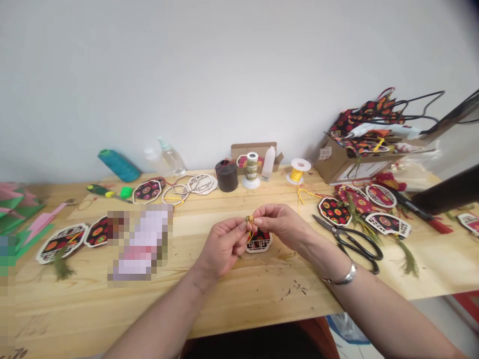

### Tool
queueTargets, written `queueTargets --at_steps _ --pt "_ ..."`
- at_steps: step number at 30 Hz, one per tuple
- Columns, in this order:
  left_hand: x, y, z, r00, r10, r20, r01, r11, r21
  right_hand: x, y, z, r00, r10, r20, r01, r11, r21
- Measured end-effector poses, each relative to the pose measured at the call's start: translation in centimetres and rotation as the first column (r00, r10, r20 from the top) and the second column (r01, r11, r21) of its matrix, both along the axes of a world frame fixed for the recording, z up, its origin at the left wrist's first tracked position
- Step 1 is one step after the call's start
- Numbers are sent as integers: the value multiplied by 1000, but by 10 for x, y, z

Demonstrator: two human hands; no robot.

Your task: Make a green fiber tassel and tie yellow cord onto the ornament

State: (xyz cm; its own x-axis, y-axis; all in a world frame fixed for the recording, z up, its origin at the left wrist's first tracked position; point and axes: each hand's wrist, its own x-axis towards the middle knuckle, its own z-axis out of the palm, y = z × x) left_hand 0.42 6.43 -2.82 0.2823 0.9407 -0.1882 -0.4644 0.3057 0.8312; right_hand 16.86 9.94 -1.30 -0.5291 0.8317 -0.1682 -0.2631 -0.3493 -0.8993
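Note:
Thumb and fingertips of my left hand (227, 243) pinch a knotted yellow cord (249, 224). Across from it, my right hand (277, 223) pinches the same cord, the two sets of fingertips nearly meeting. Just beneath lies a patterned ornament (259, 244), dark cloth with red and orange spots in a pale cut-out frame. My hands cover its upper part, so I cannot tell whether the cord is fixed to it. Black-handled scissors (350, 240) rest to the right of my right hand.
Along the back stand a black thread spool (226, 175), a green-white thread spool (252, 170), a white bottle (268, 163) and a yellow cord spool (297, 172). A full cardboard box (348, 162) is at right. More ornaments (335, 211) lie on both sides; a teal thread cone (119, 164) lies left.

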Motion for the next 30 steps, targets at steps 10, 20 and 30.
queueTargets --at_steps 10,20,30 --pt "4 -1 -2 998 -21 -62 22 1000 19 5 -1 3 998 -28 52 26 999 35" --pt "4 -1 -1 987 -6 -158 17 997 71 4 -1 -5 999 -29 22 29 999 -27" --pt "5 -3 -3 982 9 -191 3 998 61 3 -1 -9 998 59 -21 -58 998 18"
